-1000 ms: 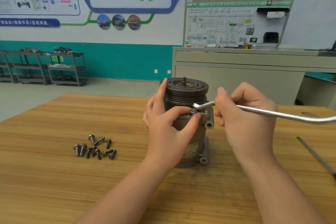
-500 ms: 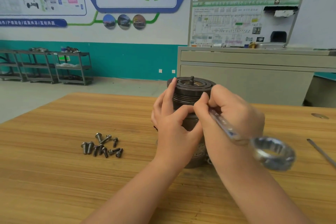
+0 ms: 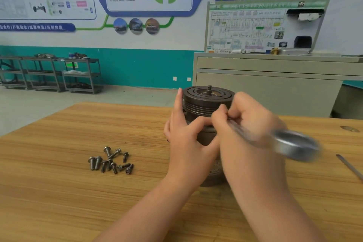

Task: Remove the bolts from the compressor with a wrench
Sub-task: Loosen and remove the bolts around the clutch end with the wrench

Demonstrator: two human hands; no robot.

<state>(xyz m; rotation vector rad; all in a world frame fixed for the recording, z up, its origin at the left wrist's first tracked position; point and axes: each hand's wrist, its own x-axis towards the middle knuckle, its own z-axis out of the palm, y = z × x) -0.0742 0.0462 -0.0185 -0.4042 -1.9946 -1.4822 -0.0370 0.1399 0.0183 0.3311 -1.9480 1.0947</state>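
Standing upright on the wooden desk [image 3: 59,192], the compressor [image 3: 206,104] is seen with its grooved pulley face and threaded centre shaft turned upward; its lower body is largely hidden behind the hands. No container is visible on the desk. A loose heap of removed bolts [image 3: 111,160] is spread directly on the wood, well to the left of the compressor, some touching one another. The left hand [image 3: 186,137] is wrapped around the left side of the compressor body, the index finger laid straight up against the pulley rim and the thumb curled across the front. The right hand [image 3: 249,124] is clenched around the shaft of the wrench [image 3: 290,143], gripped close to the compressor's right side just under the pulley. The wrench's near ring end is pointed toward the camera and is blurred; whether its far end is seated on a bolt cannot be told, as that end is hidden by the fingers. A thin metal rod [image 3: 349,166] is seen lying at the desk's right edge, apart from everything else.
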